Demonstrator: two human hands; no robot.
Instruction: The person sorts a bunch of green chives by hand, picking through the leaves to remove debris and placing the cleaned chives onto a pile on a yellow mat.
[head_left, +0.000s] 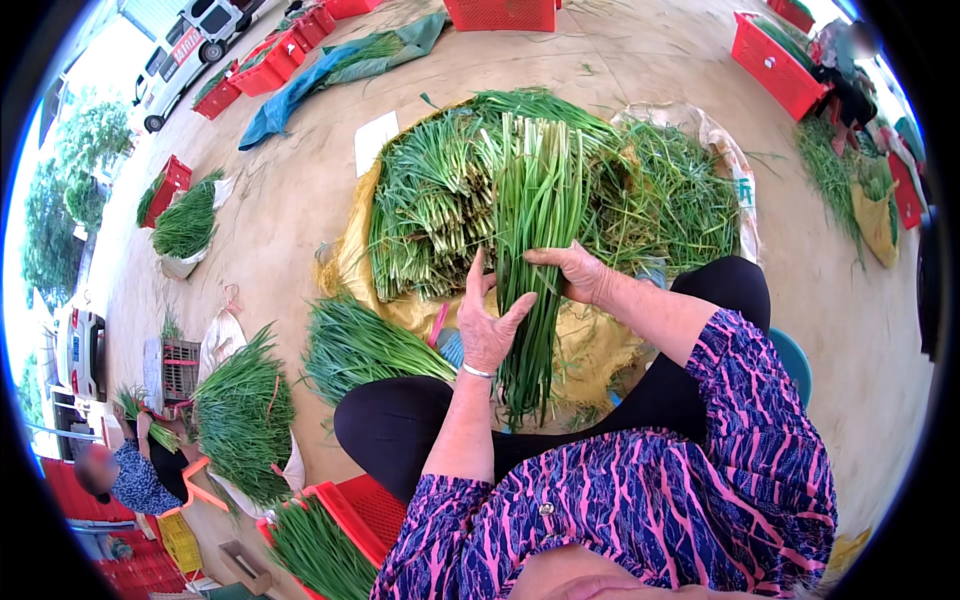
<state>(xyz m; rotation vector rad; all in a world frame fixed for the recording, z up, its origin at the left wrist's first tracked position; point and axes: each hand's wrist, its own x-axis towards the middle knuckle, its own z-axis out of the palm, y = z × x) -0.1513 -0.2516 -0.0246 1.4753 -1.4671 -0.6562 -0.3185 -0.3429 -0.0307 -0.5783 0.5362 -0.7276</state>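
A long bundle of garlic chives (536, 195) stands out in front of me, its pale cut ends up and its dark leaves hanging toward my lap. My right hand (576, 271) grips it from the right, thumb across the front. Loosely around its left side is my left hand (487, 322), thumb over the leaves and index finger raised along the edge; its other fingers are partly hidden. Behind the bundle, stacked chives (427, 210) lie on a yellow woven sheet (356, 244). Loose, tangled leaves (675, 202) are heaped to the right. More chives (367, 345) lie by my left knee.
A red crate (375, 510) with chives sits at my lower left. A large chive pile (247, 420) lies beyond it, near a seated person (150, 469) holding chives. Another person (847, 75) sits far right by a red crate (776, 67). A blue-green basin (791, 367) is by my right side.
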